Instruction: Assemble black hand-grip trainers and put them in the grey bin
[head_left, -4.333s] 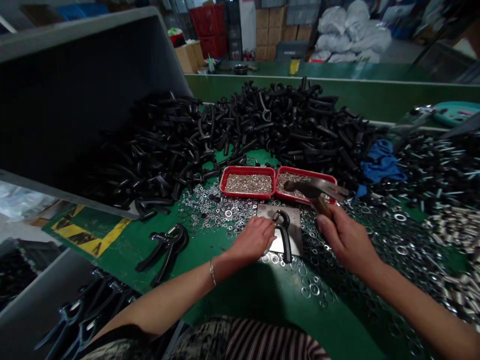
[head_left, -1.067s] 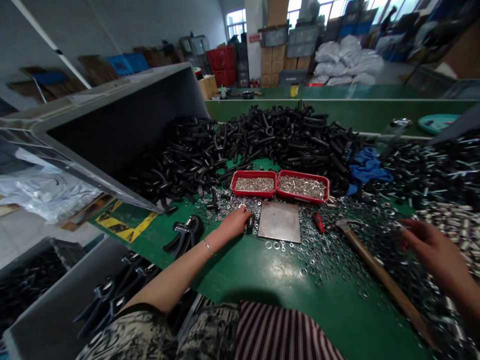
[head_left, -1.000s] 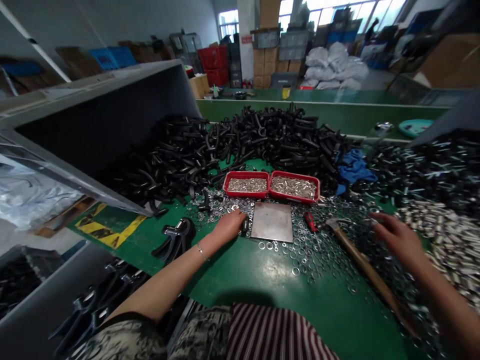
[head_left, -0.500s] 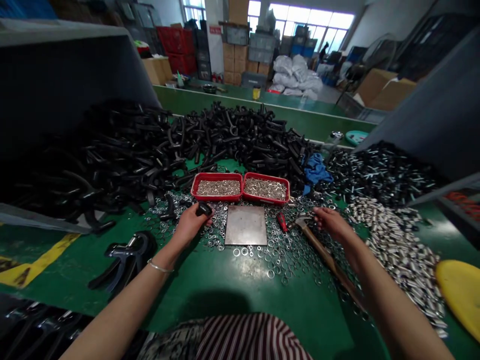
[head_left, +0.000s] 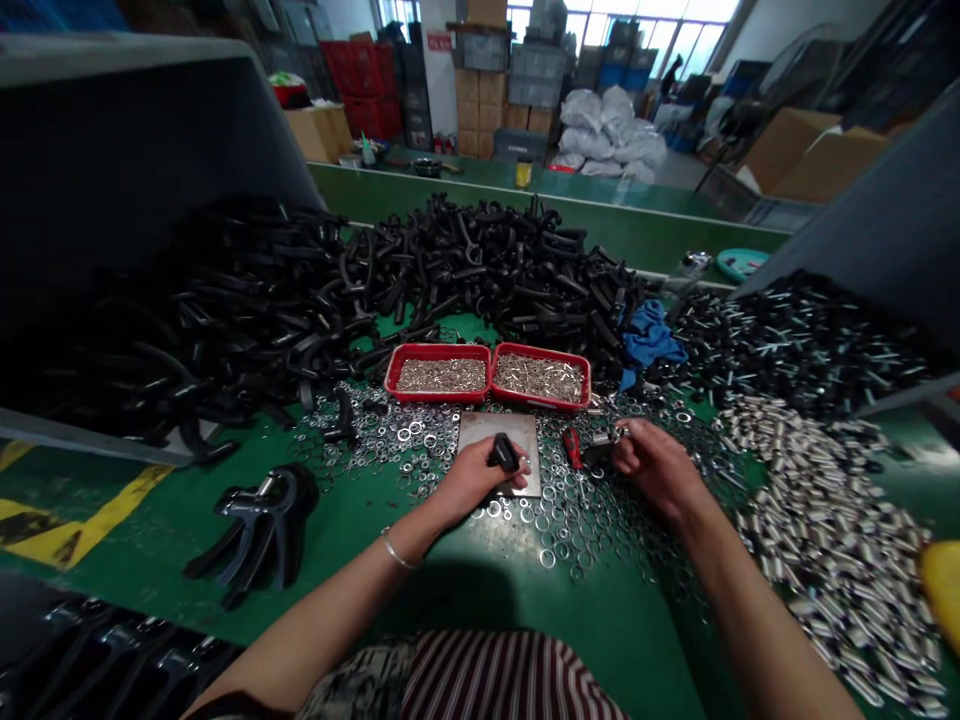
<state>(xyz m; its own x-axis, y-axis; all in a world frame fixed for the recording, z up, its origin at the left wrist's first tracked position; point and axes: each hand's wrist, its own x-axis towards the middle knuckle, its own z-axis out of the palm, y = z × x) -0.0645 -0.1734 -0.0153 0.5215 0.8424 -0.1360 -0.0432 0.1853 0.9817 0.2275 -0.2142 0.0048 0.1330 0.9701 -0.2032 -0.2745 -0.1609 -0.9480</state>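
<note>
Surface [head_left: 337,530] in green, strewn with small hardware, as seen from the head camera. Left hand [head_left: 484,475], with a thin bracelet [head_left: 398,550] at the wrist: fingers curled around a black part [head_left: 503,453], located over the square metal plate [head_left: 478,428]; contact with the plate unclear. Right hand [head_left: 660,465], well to the right of the plate: thumb and fingertips drawn together at a small ribbed metal piece [head_left: 601,438]; actual grip impossible to tell. Between plate and right hand: a red-handled tool [head_left: 572,447]. Just behind the plate, side by side: left red tray [head_left: 439,397] and right red tray [head_left: 544,402], both holding many tiny metal pieces. Around the plate: loose metal rings [head_left: 592,500] of various diameters. Farther back: a broad heap of black handles [head_left: 450,260], reaching into a grey bin [head_left: 142,50] at left. Left foreground: dark branched assemblies [head_left: 259,530], close together. Right side: a crumpled blue cloth [head_left: 651,333] beyond the right hand, and a mound of silvery cylinders [head_left: 855,560] beside the right forearm.
</note>
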